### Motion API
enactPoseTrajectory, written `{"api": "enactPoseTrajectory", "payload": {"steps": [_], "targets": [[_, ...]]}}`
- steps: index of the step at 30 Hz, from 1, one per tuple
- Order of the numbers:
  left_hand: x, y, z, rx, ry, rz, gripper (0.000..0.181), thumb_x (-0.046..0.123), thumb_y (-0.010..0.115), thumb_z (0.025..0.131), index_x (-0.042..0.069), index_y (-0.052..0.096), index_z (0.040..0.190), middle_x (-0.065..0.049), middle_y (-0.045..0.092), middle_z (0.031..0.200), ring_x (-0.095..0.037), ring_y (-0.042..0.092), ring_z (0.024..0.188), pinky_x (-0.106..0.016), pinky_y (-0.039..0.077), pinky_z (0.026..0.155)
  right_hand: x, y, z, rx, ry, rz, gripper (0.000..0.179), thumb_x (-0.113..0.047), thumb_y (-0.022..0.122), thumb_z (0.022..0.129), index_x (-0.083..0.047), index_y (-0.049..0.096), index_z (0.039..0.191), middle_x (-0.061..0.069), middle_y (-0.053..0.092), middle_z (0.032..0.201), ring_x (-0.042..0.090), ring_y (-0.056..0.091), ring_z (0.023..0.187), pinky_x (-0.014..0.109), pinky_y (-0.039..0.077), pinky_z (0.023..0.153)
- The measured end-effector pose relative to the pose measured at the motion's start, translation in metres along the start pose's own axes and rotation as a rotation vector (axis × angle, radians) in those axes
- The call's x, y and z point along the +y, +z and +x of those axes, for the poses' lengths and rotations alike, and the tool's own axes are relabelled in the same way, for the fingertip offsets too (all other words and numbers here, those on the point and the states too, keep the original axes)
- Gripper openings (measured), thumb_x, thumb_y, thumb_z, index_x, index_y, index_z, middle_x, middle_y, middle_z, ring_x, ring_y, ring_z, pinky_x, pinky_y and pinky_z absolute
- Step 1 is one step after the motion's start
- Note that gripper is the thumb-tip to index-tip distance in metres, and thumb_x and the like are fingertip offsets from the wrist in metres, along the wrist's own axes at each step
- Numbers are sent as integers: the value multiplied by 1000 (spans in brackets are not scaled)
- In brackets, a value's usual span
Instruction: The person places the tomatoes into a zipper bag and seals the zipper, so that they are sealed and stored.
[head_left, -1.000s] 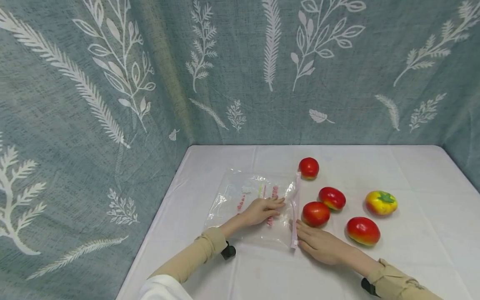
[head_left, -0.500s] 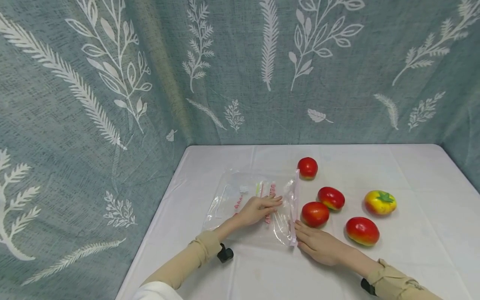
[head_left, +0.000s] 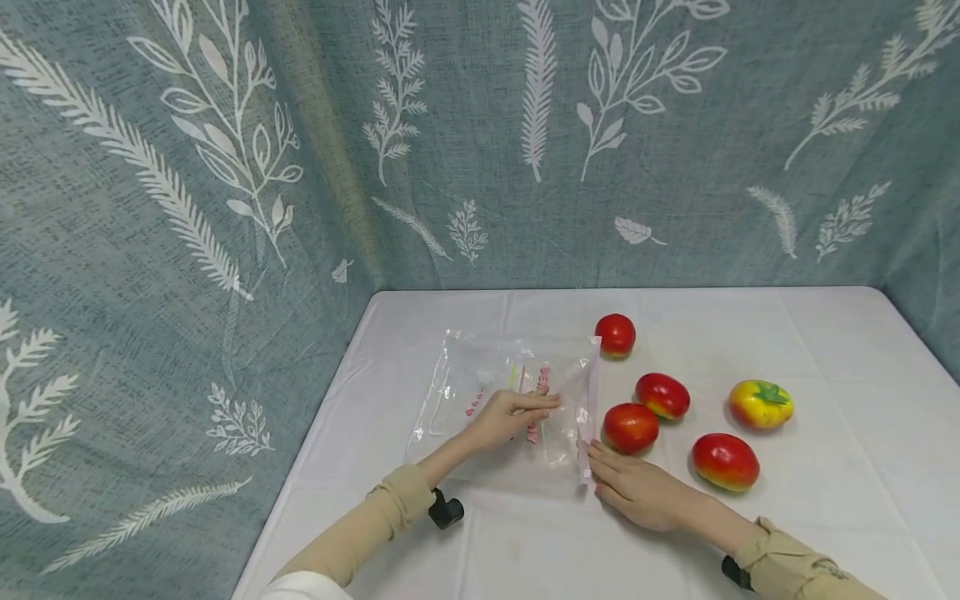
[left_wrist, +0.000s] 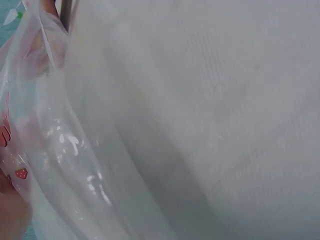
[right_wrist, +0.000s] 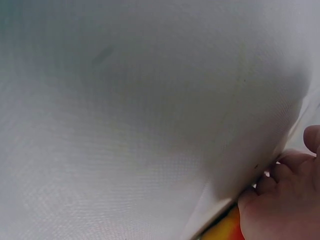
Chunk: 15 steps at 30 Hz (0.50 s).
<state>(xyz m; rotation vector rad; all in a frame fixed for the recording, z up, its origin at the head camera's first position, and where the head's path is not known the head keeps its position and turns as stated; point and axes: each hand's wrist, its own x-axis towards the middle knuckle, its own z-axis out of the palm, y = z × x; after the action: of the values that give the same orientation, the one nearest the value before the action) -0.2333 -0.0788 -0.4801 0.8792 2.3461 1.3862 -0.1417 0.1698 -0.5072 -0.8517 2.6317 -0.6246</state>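
Left hand [head_left: 510, 418] on clear bag [head_left: 483, 385], right hand [head_left: 637, 490] at pink edge [head_left: 592, 387], both straight-fingered. Maybe opening; next needs edge lifted.

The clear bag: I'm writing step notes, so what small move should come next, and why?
Perhaps the right hand should lift the pink edge of the clear bag: that hand is right at this edge, the left hand is on the bag, and the nearest red fruit lies outside it.
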Motion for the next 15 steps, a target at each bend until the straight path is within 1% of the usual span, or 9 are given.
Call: {"api": "enactPoseTrajectory", "payload": {"steps": [2, 5, 7, 9, 15], "targets": [[1, 0, 0, 9, -5, -9, 27, 11, 60, 92, 5, 67, 117, -8, 62, 126, -21, 55, 123, -23, 48, 96, 0, 0, 0, -2, 9, 2, 55, -36, 45, 99, -9, 37, 146, 7, 32, 154, 28, 27, 144, 52, 29, 112], [1, 1, -1, 22, -7, -18, 27, 10, 61, 92, 4, 67, 117, -9, 64, 123, -22, 63, 112, -17, 52, 85, 0, -1, 0, -7, 19, 8, 55, -36, 46, 98, -10, 36, 146, 6, 32, 155, 27, 27, 144, 52, 29, 112], [1, 1, -1, 29, -7, -37, 27, 9, 61, 92, 3, 67, 117, -11, 65, 121, -23, 65, 109, -16, 52, 84, 0, -1, 0, -11, 20, 8, 56, -37, 46, 98, -10, 36, 146, 6, 32, 155, 27, 27, 144, 52, 29, 112], [2, 1, -1, 35, -5, -59, 27, 9, 60, 92, 1, 66, 117, -13, 65, 120, -25, 65, 108, -18, 53, 85, 0, -1, 0, -15, 21, 13, 56, -37, 46, 99, -10, 36, 146, 6, 31, 155, 27, 26, 144, 52, 29, 112], [4, -2, -3, 28, 3, -123, 29, 8, 59, 92, -2, 63, 120, -18, 63, 122, -29, 64, 110, -22, 53, 87, 0, 0, 0, -11, 22, 19, 56, -37, 46, 99, -9, 36, 146, 6, 31, 155, 27, 26, 144, 52, 28, 113]]}}
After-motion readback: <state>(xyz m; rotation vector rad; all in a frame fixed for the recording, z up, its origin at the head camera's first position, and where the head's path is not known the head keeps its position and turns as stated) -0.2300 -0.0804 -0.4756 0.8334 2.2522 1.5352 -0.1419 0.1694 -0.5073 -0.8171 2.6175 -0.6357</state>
